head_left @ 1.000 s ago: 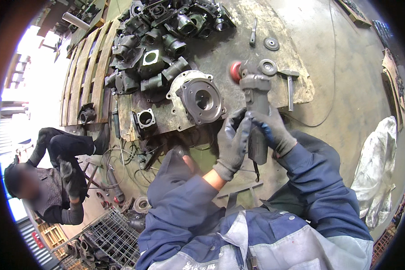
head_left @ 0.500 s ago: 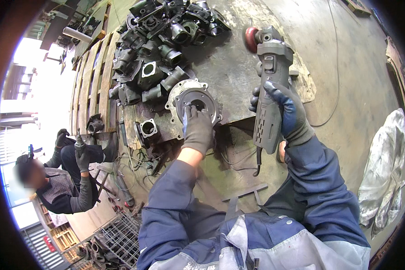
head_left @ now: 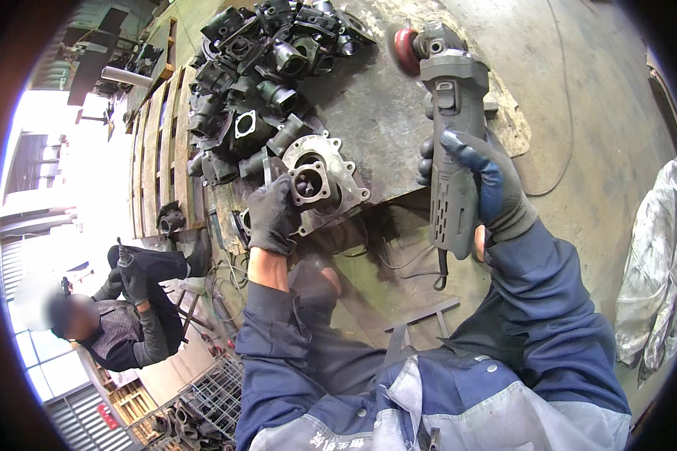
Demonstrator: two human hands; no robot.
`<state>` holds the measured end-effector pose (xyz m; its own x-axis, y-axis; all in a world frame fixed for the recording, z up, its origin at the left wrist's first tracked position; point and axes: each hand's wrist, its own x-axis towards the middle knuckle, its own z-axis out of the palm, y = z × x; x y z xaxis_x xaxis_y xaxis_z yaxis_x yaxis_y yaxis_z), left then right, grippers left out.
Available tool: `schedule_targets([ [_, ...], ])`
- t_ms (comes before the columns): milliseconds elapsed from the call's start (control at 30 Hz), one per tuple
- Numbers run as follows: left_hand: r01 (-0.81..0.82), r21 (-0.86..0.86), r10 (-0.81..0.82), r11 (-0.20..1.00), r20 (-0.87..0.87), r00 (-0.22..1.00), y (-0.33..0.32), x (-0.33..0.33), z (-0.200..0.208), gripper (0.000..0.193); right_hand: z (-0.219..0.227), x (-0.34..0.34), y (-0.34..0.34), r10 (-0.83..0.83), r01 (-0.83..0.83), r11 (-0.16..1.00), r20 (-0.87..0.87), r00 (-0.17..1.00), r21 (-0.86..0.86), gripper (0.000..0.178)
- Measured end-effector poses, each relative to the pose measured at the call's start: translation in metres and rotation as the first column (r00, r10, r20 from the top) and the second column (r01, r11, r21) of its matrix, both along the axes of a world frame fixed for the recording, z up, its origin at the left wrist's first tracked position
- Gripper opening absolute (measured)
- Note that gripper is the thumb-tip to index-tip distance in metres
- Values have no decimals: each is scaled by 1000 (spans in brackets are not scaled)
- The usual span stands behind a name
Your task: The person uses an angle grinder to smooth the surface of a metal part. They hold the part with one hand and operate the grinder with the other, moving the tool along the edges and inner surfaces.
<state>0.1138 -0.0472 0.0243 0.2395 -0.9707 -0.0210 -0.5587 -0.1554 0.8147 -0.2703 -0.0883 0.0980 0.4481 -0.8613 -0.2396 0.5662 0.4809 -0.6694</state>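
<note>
Two gloved hands are at work: the left hand (head_left: 272,216) curls its fingers over the near rim of a grey cast-metal housing (head_left: 320,180), gripping it, seemingly to steady or tip it at the near edge of the dark steel worktop (head_left: 384,113). The right hand (head_left: 483,184) is wrapped tight around the body of one angle grinder (head_left: 450,143), held clear above the worktop with its red disc (head_left: 406,49) pointing away, probably to keep it off the part. One heap of dark castings (head_left: 259,83), too many to count, crowds the far left corner. Another person (head_left: 116,323) crouches beyond the left edge.
</note>
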Motion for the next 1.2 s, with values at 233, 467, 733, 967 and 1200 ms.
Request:
schedule_targets([
  [233, -214, 352, 409, 911, -831, 376, 22, -3, -44, 28, -2, 0, 2, -12, 13, 1000, 33, 999, -14, 33],
  [467, -138, 66, 142, 988, -74, 987, 19, 3, -40, 26, 7, 2, 4, -16, 16, 1000, -27, 1000, -5, 35],
  [733, 137, 23, -118, 990, 660, 742, 27, 14, -32, 25, 13, 3, 7, -48, 48, 999, -16, 999, 22, 32],
  [967, 112, -20, -107, 994, 158, 982, 32, 18, -17, 37, 6, 5, 11, -12, 12, 1000, -74, 997, 11, 32],
  [1200, -525, -376, 322, 763, -484, 814, 50, -47, 39, 20, 0, 24, 19, 35, -40, 999, -229, 973, -13, 30],
])
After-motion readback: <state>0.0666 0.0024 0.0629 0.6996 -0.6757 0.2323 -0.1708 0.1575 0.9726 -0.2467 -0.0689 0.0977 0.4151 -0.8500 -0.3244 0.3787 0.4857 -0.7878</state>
